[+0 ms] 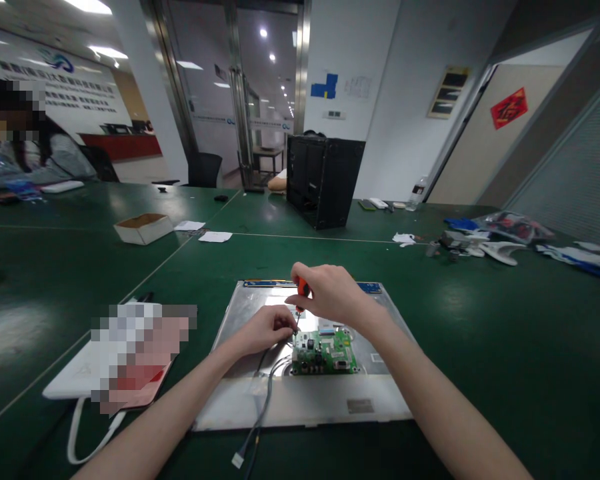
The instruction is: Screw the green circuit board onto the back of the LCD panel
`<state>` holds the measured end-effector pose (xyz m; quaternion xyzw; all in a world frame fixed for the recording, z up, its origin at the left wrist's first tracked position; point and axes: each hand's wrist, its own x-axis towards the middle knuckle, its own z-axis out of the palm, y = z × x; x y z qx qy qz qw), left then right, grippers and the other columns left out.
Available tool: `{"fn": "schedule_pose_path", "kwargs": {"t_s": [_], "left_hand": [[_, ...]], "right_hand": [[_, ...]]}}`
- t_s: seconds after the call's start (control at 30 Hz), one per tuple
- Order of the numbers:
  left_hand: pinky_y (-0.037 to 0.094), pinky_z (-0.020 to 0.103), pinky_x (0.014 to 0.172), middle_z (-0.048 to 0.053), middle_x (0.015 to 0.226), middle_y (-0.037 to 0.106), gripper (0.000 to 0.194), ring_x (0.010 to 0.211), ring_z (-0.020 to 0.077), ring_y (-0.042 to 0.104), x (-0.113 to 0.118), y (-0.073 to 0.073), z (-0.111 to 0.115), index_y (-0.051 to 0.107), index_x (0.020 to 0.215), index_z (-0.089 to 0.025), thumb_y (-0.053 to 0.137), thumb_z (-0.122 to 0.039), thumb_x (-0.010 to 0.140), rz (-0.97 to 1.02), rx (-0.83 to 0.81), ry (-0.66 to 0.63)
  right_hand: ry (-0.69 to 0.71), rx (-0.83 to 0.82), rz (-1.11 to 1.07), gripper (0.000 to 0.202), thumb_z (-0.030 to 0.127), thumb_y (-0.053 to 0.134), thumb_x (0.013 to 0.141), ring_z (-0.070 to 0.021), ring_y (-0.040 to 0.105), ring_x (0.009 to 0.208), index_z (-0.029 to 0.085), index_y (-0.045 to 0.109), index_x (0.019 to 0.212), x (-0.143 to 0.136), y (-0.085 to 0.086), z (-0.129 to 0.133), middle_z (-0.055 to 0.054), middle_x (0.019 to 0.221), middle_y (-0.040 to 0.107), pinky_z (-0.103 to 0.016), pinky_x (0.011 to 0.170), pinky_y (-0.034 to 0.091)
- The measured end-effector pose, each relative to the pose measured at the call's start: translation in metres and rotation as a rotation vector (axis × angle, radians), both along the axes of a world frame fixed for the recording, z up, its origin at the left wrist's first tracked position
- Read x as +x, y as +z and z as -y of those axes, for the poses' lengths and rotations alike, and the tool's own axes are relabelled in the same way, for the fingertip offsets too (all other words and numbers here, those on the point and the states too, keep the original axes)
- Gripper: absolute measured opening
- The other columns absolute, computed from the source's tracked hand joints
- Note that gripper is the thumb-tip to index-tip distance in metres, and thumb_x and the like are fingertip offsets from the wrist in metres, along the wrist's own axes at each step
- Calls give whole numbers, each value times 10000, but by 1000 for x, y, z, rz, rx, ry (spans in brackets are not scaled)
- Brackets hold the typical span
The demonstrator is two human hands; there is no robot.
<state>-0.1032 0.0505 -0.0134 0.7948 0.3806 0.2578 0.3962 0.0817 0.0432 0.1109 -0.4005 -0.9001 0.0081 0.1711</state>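
Observation:
My right hand [330, 293] grips an orange-handled screwdriver [303, 287], held upright with its thin shaft pointing down. The tip meets the upper left corner of a green circuit board [325, 352]. My left hand [267, 328] is beside that same corner, thumb and fingers pinched together close to the tip; what lies between them is too small to make out. Beneath the board is a flat silver metal display panel [330, 400] with a blue strip along its far edge. Grey cables [267, 400] run from the board's left side over the panel's near edge to a white connector [237, 459].
A white device with a cable [75, 373] lies left, partly blurred out. Farther back are an open box [144, 230], paper slips [215, 237] and a black computer case [325, 180]. Metal parts and bags [505, 233] lie right. A person [55, 153] sits far left.

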Motion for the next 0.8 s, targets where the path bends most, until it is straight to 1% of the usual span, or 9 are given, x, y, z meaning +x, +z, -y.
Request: {"fn": "schedule_pose_path", "kwargs": {"t_s": [0.07, 0.2, 0.3, 0.4, 0.53, 0.57, 0.63, 0.73, 0.8], "left_hand": [[474, 251, 691, 29, 821, 664, 143, 734, 140, 600, 0, -2, -1, 664, 830, -152, 546, -128, 753, 3, -6, 1], [468, 254, 689, 29, 826, 665, 160, 737, 142, 598, -1, -9, -3, 666, 843, -157, 546, -125, 741, 6, 1, 19], [465, 251, 685, 28, 822, 662, 161, 733, 140, 593, -1, -11, -4, 666, 846, -157, 545, -131, 742, 3, 6, 27], [461, 243, 665, 28, 801, 660, 147, 714, 138, 591, 0, -8, -3, 661, 832, -147, 544, -136, 743, 0, -3, 39], [453, 239, 635, 22, 756, 657, 138, 684, 139, 591, 1, -5, -1, 658, 814, -142, 534, -143, 754, -15, -27, 26], [451, 238, 629, 20, 752, 658, 138, 678, 138, 590, 1, -4, -1, 657, 815, -143, 532, -145, 757, -20, -32, 23], [449, 237, 630, 19, 757, 659, 131, 684, 140, 590, 2, -5, -1, 652, 813, -142, 533, -148, 759, -22, -23, 27], [445, 235, 630, 19, 766, 655, 113, 701, 143, 583, 1, -7, -2, 642, 810, -140, 544, -151, 755, -22, 13, 50], [444, 234, 634, 20, 780, 654, 112, 711, 144, 580, 1, -8, -2, 640, 815, -142, 549, -146, 750, -29, 24, 51]], "right_hand": [[21, -15, -5, 268, 393, 605, 796, -140, 559, 665, 221, 495, 969, 2, 3, 3, 2, 796, 664, -258, 542, 242], [80, -44, -16, 184, 246, 525, 794, -130, 555, 696, 194, 494, 968, 5, 8, 9, -21, 857, 654, -262, 544, 250], [56, -32, 6, 185, 199, 493, 780, -129, 542, 685, 189, 499, 964, 4, 9, 10, -29, 859, 651, -268, 537, 235], [10, 25, 35, 163, 251, 512, 808, -136, 534, 666, 203, 500, 964, 0, 7, 9, -23, 837, 657, -271, 523, 206], [-9, 80, 126, 165, 374, 507, 861, -135, 515, 601, 214, 528, 894, -2, 8, 10, -16, 722, 642, -278, 509, 163], [0, 80, 138, 172, 380, 502, 866, -131, 510, 595, 211, 535, 873, -2, 9, 12, -18, 719, 638, -279, 509, 160], [55, 58, 117, 152, 352, 504, 859, -122, 509, 612, 204, 541, 864, 0, 12, 15, -26, 786, 642, -275, 512, 174], [165, -9, 43, 139, 258, 516, 808, -117, 520, 675, 192, 531, 930, 2, 15, 19, -38, 928, 639, -264, 529, 223], [185, -47, 26, 177, 207, 508, 783, -121, 524, 698, 187, 519, 959, 3, 15, 19, -38, 930, 640, -264, 536, 242]]}}
